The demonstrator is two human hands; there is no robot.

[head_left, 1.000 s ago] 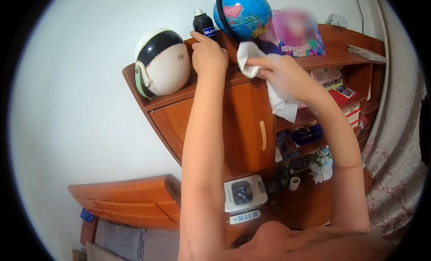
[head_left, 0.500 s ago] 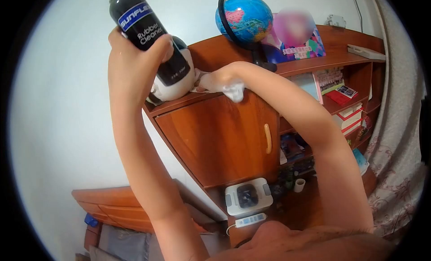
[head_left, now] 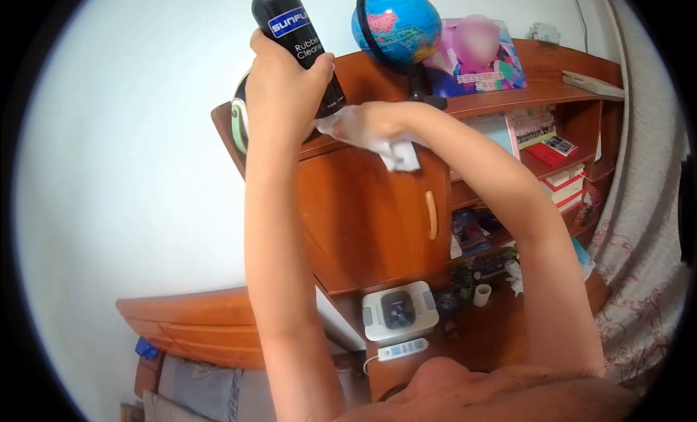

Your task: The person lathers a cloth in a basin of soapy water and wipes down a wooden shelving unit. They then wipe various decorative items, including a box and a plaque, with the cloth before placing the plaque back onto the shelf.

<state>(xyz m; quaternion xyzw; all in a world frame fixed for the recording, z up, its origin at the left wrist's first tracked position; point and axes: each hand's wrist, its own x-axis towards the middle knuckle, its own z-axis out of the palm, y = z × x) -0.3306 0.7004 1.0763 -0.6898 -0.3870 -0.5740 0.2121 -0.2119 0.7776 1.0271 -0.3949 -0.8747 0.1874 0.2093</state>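
Observation:
My left hand [head_left: 284,84] is wrapped round a black spray can [head_left: 294,33] labelled "Rubber Cleaner", raised above the cabinet's top shelf. Low beside the can, my right hand [head_left: 363,124] presses a white cloth [head_left: 401,157] to the shelf top; part of the cloth hangs over the front edge. Behind my left hand a helmet [head_left: 239,120] is mostly hidden, with only its left side showing. A blue globe [head_left: 399,26] on a black stand rises behind my right hand.
A colourful picture board [head_left: 475,59] and a white device [head_left: 592,85] are on the shelf at the right. Below are a cabinet door [head_left: 370,218], shelves of books, a white box [head_left: 374,327], a power strip [head_left: 403,349] and a small cup [head_left: 481,295]. A patterned curtain [head_left: 646,240] hangs at the right.
My left hand first lifted the can off the shelf to the left, then moved it back rightward. My right hand went from before the globe to the shelf top at the left with the cloth.

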